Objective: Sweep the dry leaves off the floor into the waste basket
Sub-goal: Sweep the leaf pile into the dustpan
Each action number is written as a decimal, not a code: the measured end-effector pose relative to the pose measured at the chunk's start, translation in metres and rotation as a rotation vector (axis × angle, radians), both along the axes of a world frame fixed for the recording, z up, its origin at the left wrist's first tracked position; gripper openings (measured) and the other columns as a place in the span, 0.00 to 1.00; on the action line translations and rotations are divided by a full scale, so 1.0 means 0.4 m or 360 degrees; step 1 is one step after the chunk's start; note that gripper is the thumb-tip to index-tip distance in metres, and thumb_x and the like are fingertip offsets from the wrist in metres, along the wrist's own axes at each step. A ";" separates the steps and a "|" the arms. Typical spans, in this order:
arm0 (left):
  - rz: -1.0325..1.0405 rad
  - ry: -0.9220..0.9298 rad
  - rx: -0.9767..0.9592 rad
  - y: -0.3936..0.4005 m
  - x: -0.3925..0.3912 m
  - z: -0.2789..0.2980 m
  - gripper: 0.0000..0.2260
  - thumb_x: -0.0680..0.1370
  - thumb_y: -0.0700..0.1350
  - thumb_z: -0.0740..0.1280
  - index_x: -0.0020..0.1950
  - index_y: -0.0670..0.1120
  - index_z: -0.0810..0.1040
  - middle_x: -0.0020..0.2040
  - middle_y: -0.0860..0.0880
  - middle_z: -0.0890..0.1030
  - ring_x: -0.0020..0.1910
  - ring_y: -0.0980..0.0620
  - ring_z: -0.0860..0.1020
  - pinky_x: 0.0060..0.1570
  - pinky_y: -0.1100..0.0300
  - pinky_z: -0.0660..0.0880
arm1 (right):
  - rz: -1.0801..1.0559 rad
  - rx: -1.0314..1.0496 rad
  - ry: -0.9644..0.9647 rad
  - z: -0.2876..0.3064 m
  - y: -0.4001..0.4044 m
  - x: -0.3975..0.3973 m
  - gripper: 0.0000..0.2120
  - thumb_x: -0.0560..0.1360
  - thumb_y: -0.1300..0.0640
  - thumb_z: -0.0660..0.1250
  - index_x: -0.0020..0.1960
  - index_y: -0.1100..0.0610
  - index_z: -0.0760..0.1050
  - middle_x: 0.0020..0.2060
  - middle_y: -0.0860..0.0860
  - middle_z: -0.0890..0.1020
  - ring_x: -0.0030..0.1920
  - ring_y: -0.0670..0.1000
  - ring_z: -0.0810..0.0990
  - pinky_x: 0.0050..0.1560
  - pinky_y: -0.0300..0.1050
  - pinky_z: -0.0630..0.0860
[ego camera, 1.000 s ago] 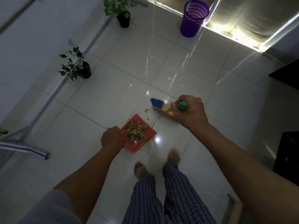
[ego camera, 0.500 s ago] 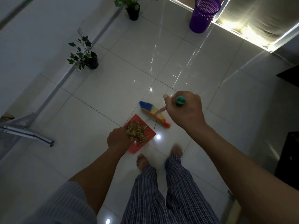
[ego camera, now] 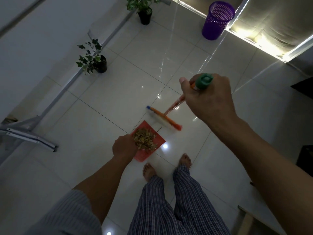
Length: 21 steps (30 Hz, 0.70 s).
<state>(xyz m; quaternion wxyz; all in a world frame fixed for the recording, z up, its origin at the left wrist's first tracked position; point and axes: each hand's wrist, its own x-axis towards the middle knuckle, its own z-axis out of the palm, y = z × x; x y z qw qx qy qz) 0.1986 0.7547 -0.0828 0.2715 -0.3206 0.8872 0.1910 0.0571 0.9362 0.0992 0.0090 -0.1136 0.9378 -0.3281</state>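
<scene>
A red dustpan (ego camera: pixel 152 135) sits low over the white tiled floor, heaped with dry brown leaves (ego camera: pixel 144 140). My left hand (ego camera: pixel 124 147) grips it at its near left side; the handle is hidden under the hand. My right hand (ego camera: pixel 207 97) holds the green-capped top of a broom handle. The broom's orange head (ego camera: pixel 165 118) with a blue tip is just beyond the dustpan's far edge, blurred. The purple waste basket (ego camera: pixel 217 19) stands upright at the far side of the room, by the lit curtain.
Two potted plants (ego camera: pixel 94 59) (ego camera: pixel 144 10) stand along the left wall beside a grey metal frame (ego camera: pixel 30 134). Dark furniture (ego camera: pixel 304 160) lies at the right edge. My bare feet (ego camera: pixel 166 166) are just behind the dustpan.
The broom swept from beyond the dustpan toward its lip, and its head turned edge-on. The loose leaves on the tile are gone. My right hand rose higher; the view tilted up.
</scene>
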 end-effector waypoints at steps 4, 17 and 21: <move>0.0000 -0.0001 -0.0027 -0.006 0.002 -0.001 0.10 0.73 0.42 0.65 0.52 0.38 0.75 0.52 0.39 0.78 0.51 0.39 0.77 0.47 0.52 0.76 | 0.0058 0.0089 0.0058 -0.018 0.002 0.002 0.22 0.80 0.43 0.63 0.36 0.57 0.79 0.28 0.51 0.79 0.30 0.50 0.79 0.36 0.44 0.78; 0.0049 0.0046 -0.0013 0.012 0.029 -0.013 0.09 0.74 0.43 0.66 0.48 0.38 0.75 0.49 0.40 0.79 0.48 0.40 0.78 0.42 0.55 0.73 | 0.0058 0.0059 -0.0181 -0.122 -0.003 0.126 0.27 0.79 0.39 0.60 0.33 0.58 0.77 0.26 0.52 0.79 0.28 0.51 0.78 0.37 0.50 0.79; 0.0181 0.0112 0.0020 0.011 0.049 0.000 0.06 0.72 0.42 0.66 0.44 0.39 0.75 0.46 0.40 0.79 0.45 0.40 0.78 0.39 0.55 0.73 | 0.0192 0.0129 -0.0002 -0.065 -0.007 0.087 0.27 0.80 0.38 0.60 0.36 0.59 0.80 0.27 0.53 0.81 0.29 0.51 0.79 0.40 0.34 0.76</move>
